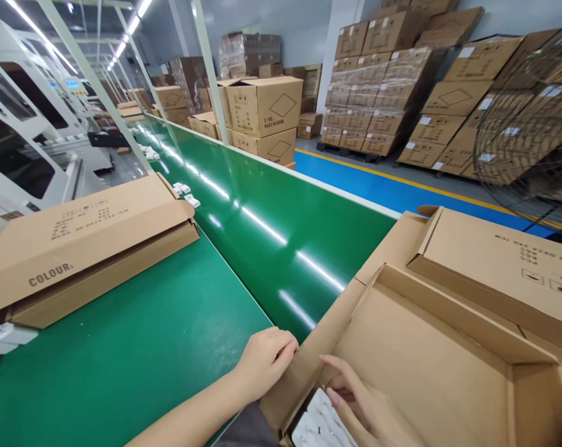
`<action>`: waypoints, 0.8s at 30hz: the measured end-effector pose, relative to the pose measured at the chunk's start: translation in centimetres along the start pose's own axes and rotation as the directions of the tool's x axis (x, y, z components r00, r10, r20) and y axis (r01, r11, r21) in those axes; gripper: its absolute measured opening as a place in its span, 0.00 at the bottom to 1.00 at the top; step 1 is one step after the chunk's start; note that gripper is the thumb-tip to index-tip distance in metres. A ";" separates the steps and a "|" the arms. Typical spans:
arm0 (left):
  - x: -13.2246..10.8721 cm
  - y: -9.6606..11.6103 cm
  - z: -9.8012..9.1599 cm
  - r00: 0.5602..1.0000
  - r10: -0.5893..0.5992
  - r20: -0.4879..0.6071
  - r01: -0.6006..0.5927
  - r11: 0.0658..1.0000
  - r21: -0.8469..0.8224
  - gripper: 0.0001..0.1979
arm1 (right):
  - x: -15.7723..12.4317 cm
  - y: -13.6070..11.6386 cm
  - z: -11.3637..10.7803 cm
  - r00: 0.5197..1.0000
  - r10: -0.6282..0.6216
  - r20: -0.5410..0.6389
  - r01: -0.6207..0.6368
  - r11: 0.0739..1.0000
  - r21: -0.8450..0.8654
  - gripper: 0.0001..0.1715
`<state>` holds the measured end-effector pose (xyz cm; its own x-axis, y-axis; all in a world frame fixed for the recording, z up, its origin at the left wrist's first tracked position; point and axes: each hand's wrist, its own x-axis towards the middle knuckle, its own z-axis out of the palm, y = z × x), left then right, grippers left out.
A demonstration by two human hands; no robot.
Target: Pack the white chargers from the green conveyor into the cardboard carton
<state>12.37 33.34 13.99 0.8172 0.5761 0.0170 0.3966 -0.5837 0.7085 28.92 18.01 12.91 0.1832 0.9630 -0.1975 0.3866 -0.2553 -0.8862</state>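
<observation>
The white pieces (320, 422) sit in the near-left corner of the open box (439, 347). We judge they could tip or scrape the box's wall (they lie close to it) if our fingers knock them sideways. Our right hand (355, 397) dips inside the box, fingers parted, fingertips at the pieces; our left hand (269, 357) curls knuckles-up just left of the box, and we cannot tell whether it grips anything.

My left hand (266, 360) and right hand (362, 403): bare. Left forearm (201, 403): bare, slim. Garment: dark grey cloth (250, 427), partly visible.
</observation>
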 end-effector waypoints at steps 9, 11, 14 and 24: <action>0.1 0.1 0.0 1.000 0.028 0.002 -0.028 0.999 0.025 0.15 | 0.4 -0.4 -1.4 0.960 0.212 0.185 -0.279 0.630 0.725 0.16; 0.1 0.2 0.0 1.000 0.025 0.005 -0.026 0.999 0.039 0.15 | 0.4 -0.6 -1.2 0.952 0.222 0.208 -0.302 0.592 0.747 0.16; 0.1 0.3 -0.1 1.000 0.014 0.002 -0.014 0.999 0.039 0.15 | 0.5 -0.7 -1.0 0.946 0.236 0.225 -0.323 0.589 0.741 0.15; 0.2 0.4 -0.2 1.000 -0.012 0.016 0.012 1.000 0.009 0.15 | 1.1 0.9 -0.2 0.932 0.208 0.296 -0.361 0.586 0.726 0.17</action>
<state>12.60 33.34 14.44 0.8188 0.5740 -0.0025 0.4101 -0.5819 0.7023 29.66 18.81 11.97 -0.0160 0.8701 -0.4926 -0.4957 -0.4347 -0.7519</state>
